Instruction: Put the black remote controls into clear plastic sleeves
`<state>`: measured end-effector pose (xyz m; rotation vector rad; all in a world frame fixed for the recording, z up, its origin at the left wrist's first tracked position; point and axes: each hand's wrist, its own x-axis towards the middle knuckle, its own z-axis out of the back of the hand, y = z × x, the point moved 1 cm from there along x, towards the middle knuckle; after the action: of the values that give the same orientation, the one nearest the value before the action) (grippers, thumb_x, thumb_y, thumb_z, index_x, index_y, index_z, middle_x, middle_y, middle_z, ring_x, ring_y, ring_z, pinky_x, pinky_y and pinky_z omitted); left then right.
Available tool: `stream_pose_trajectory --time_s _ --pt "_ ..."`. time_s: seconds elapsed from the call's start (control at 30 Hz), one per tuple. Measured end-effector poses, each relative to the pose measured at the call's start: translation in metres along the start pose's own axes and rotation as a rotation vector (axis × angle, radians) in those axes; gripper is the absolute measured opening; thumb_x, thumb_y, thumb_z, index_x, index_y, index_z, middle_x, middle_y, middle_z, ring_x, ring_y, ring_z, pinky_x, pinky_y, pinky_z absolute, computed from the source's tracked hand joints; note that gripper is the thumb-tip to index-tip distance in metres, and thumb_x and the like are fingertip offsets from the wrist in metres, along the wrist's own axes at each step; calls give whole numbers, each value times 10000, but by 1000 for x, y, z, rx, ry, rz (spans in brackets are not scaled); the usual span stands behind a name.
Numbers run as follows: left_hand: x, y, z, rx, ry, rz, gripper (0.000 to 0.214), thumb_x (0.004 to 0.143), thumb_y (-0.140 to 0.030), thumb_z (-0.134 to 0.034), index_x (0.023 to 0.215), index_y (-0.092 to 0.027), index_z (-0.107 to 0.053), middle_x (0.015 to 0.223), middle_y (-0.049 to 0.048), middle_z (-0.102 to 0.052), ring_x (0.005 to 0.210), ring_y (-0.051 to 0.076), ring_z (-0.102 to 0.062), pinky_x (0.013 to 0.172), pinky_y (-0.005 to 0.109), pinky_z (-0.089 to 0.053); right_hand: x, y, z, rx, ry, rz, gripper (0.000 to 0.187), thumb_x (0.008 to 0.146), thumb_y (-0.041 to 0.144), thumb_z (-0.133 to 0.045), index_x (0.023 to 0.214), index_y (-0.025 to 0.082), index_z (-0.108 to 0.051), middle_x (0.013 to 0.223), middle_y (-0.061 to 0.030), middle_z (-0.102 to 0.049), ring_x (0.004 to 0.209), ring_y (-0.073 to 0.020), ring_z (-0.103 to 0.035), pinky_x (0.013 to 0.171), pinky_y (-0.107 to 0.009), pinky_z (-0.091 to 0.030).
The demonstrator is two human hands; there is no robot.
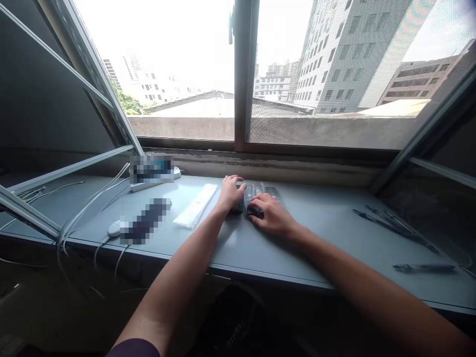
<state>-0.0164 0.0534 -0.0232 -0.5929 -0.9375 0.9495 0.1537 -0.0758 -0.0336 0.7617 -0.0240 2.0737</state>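
Both my arms reach forward onto a grey table (320, 223) below a window. My left hand (229, 193) rests with its fingers curled over the left end of a row of dark flat packets (256, 191) near the table's back edge. My right hand (269, 214) lies beside it, fingers closed over a small dark object (256, 210) at the packets' near edge. What that object is I cannot make out. The two hands almost touch.
A clear plastic sleeve (195, 206) lies left of my hands. Further left are a white power strip (148, 184), white cables (85, 208), a white mouse-like thing (114, 228) and blurred items. Thin dark tools (394, 223) and a pen-like tool (424, 267) lie at the right. Metal frame bars stand at both sides.
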Motion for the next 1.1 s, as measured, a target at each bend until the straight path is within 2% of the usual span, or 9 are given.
stream_pose_trajectory --time_s 0.07,0.17,0.33,0.5,0.7,0.87,1.0,1.1 --pt "-3 4 -3 142 34 -27 193 942 -282 -723 1088 -209 -826 1333 186 -745 1414 362 -571 1300 475 -315 0 0 0 -2 -10 -1 195 947 224 -808 1131 241 -745 1182 -94 -752 1101 -306 -668 1024 -500 -557" --pt "-7 12 -7 233 102 -30 213 933 -297 -721 1080 -206 -845 1272 199 -763 1344 393 -614 1241 485 -379 -1 -1 -1 1 -17 2 192 968 230 -805 1154 245 -758 1189 -97 -759 1109 -308 -677 1016 -502 -570" --pt "-9 19 -7 253 159 -58 232 920 -270 -707 1100 -233 -849 1300 175 -759 1322 384 -640 1203 446 -420 -1 -2 -1 27 3 27 161 1006 220 -778 1165 242 -776 1224 -105 -764 1150 -312 -695 1030 -504 -590" --pt "-9 17 -6 345 219 -62 337 964 -275 -638 1244 -207 -814 1398 192 -716 1358 381 -631 1199 441 -425 -1 -1 0 45 -1 31 158 1009 212 -775 1165 235 -777 1218 -103 -772 1136 -311 -699 1025 -508 -599" --pt "-10 16 -7 428 193 -7 409 1001 -311 -619 1354 -150 -751 1572 229 -595 1417 368 -610 1188 412 -437 -1 -1 1 75 -11 28 143 1023 207 -751 1160 233 -785 1221 -107 -778 1135 -309 -705 1041 -518 -597" --pt "-12 6 -5 552 195 -23 403 1067 -396 -570 1320 -152 -768 1392 199 -721 1341 341 -660 1152 397 -464 0 -1 1 92 4 8 133 1025 215 -745 1147 239 -794 1216 -111 -783 1155 -321 -708 1050 -523 -595" --pt "-13 -4 5 651 63 -17 532 1113 -529 -475 1350 -146 -758 1516 216 -654 1387 368 -621 1192 450 -432 0 -2 1 103 -5 4 153 1019 203 -746 1155 250 -800 1222 -112 -782 1170 -325 -712 1059 -525 -592" --pt "-11 -2 15 735 -23 98 628 1119 -574 -415 1425 -115 -715 1574 264 -606 1489 419 -528 1245 538 -372 -1 -2 1 112 -8 8 150 1019 196 -747 1149 249 -800 1218 -111 -782 1166 -321 -715 1053 -517 -591"
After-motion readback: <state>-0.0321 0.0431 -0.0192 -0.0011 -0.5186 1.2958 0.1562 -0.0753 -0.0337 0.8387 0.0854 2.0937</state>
